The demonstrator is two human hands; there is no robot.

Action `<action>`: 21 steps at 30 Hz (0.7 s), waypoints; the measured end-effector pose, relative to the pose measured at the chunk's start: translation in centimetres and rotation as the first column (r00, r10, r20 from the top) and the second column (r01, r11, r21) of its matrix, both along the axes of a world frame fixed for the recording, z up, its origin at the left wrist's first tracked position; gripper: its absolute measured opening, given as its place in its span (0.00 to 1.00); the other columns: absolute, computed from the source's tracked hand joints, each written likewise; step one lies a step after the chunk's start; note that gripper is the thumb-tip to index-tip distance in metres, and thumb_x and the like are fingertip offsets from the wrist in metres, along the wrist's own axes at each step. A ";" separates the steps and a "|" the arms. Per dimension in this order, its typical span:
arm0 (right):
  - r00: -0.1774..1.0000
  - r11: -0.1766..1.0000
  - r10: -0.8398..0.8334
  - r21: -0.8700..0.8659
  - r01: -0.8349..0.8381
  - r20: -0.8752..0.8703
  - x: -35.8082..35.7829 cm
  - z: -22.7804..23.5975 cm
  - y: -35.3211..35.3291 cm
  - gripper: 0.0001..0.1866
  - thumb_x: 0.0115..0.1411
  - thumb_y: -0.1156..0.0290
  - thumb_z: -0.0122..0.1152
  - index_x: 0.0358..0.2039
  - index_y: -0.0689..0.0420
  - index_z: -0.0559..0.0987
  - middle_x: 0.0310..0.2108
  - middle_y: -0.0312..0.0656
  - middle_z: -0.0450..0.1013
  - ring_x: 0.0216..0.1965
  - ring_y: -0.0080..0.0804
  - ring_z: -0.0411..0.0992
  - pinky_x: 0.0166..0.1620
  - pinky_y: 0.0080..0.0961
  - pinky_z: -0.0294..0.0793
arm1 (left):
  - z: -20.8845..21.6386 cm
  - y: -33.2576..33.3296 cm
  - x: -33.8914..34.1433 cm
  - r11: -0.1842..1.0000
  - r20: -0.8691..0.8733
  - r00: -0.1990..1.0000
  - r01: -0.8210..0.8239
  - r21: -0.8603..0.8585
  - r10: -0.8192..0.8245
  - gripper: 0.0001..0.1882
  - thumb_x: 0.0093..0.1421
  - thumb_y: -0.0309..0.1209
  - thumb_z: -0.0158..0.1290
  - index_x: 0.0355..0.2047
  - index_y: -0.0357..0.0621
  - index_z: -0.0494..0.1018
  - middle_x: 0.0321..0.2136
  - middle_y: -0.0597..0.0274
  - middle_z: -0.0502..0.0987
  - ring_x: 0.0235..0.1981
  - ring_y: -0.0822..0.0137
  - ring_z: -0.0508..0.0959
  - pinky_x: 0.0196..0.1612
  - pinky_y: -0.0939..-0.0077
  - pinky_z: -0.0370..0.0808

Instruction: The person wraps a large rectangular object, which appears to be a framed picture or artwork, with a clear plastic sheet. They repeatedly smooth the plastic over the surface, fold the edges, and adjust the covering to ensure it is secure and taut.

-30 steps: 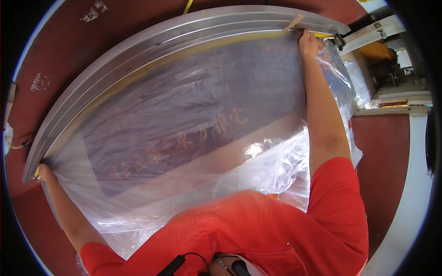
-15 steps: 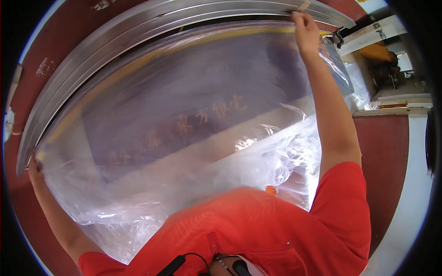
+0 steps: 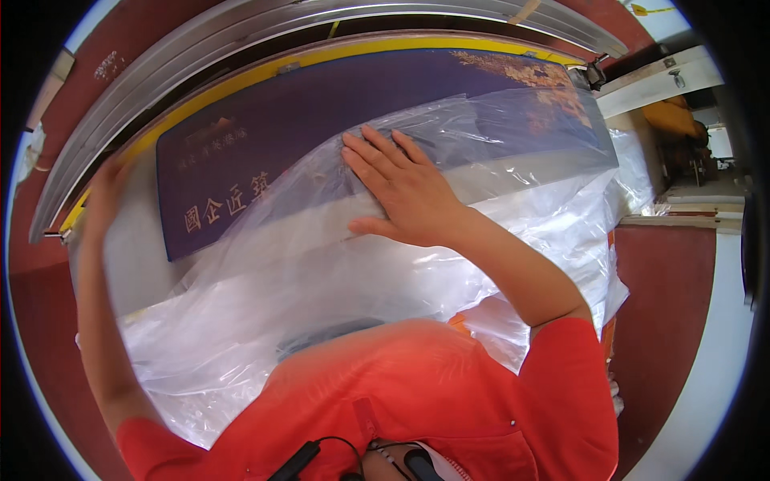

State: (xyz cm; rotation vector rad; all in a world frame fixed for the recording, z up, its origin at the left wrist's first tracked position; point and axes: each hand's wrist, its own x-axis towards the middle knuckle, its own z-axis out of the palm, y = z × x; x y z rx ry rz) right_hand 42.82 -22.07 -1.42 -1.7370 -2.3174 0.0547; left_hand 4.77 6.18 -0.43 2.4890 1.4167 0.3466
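My right hand lies palm down with fingers spread on a clear plastic sheet. Under its fingers, the sheet's upper part lies over a dark purple printed panel, which shows gold characters and an orange-gold pattern at its right end. The panel's upper left part is bare. At the far left, my left hand is blurred near the yellow strip and the pale board at the panel's left side. Motion smears its fingers, so I cannot make out whether they hold anything.
A long silver metal rail curves across the top, beyond the yellow strip, with a tan tape piece on it. A small dark clamp-like part sits at the right end. The floor is dark red.
My right hand has come down from the rail's right end to the middle of the panel. My left hand has moved up slightly. The sheet's upper edge has dropped, uncovering the panel and yellow strip.
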 end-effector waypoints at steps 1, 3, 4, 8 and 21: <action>1.000 1.000 -0.016 0.006 0.016 -0.019 0.0 -0.2 -0.1 0.35 0.49 0.47 0.46 0.50 0.61 0.57 0.54 0.45 0.50 0.57 0.39 0.43 0.56 0.37 0.41 | 0.0 -2.9 9.6 0.988 0.216 0.966 0.150 -0.030 -0.140 0.14 0.54 0.35 0.46 0.36 0.37 0.69 0.26 0.58 0.71 0.26 0.69 0.69 0.32 0.78 0.66; 0.997 0.999 -0.032 0.036 0.034 -0.066 0.5 -0.5 -0.4 0.34 0.47 0.51 0.50 0.50 0.59 0.58 0.54 0.44 0.51 0.56 0.38 0.46 0.56 0.37 0.42 | 0.7 -8.7 22.9 0.911 0.291 0.894 0.390 -0.134 -0.339 0.15 0.50 0.38 0.50 0.33 0.40 0.71 0.31 0.59 0.71 0.33 0.68 0.70 0.38 0.77 0.65; 0.997 0.998 -0.011 0.063 0.016 -0.080 0.1 -0.6 -0.6 0.34 0.46 0.53 0.53 0.50 0.59 0.58 0.53 0.43 0.51 0.56 0.38 0.47 0.55 0.37 0.43 | -0.5 -9.8 26.8 0.811 0.310 0.751 0.560 0.167 -0.583 0.13 0.47 0.37 0.53 0.29 0.41 0.71 0.27 0.59 0.70 0.31 0.65 0.70 0.36 0.74 0.65; 0.964 0.951 -0.217 0.187 0.245 -0.156 0.4 -0.3 -4.7 0.33 0.41 0.60 0.59 0.48 0.56 0.60 0.52 0.40 0.55 0.54 0.38 0.51 0.54 0.39 0.45 | -3.0 -13.7 34.7 0.741 0.273 0.693 0.579 0.339 -0.667 0.09 0.46 0.32 0.52 0.20 0.41 0.65 0.22 0.59 0.67 0.25 0.61 0.68 0.28 0.70 0.65; 0.944 0.934 -0.240 0.211 0.288 -0.229 2.9 -4.4 -9.7 0.28 0.41 0.68 0.58 0.46 0.50 0.64 0.50 0.38 0.57 0.54 0.35 0.52 0.54 0.38 0.47 | -2.0 -15.5 41.9 0.791 0.171 0.779 0.611 0.010 -0.604 0.11 0.49 0.34 0.50 0.21 0.38 0.67 0.23 0.61 0.69 0.24 0.70 0.70 0.26 0.75 0.66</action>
